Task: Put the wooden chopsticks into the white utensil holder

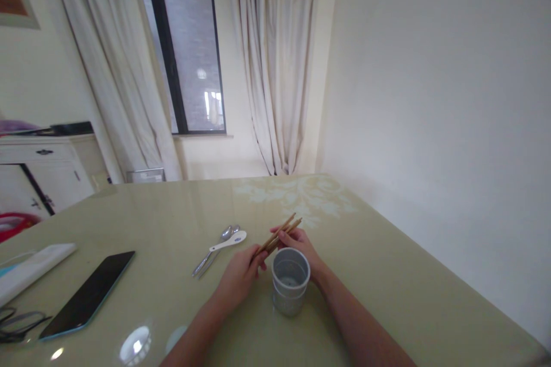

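Both hands meet over the worktop (387, 275) just behind the cup. Going left to right: my left hand (239, 278) is curled, its fingertips pinched on the near end of the chopsticks (278, 235); my right hand (301, 246) sits behind the cup with its fingers closed around the middle of the same bundle. So the chopsticks are held between the two hands, lifted off the surface and slanting up and away to the right, just above and behind the cup (290, 281).

The cup stands upright in front of my right wrist, and from this angle it looks empty. Further left on the worktop lie the spoons (219, 249), a white one across metal ones, untouched; well beyond them a phone (88, 295) lies face up, with glasses (17, 321) at the left edge.

I judge I am gathering and squaring the chopsticks into one bundle. Next I would need to tip the bundle upright over the cup's mouth and keep the sticks together so none catches the rim or tips the light cup over.
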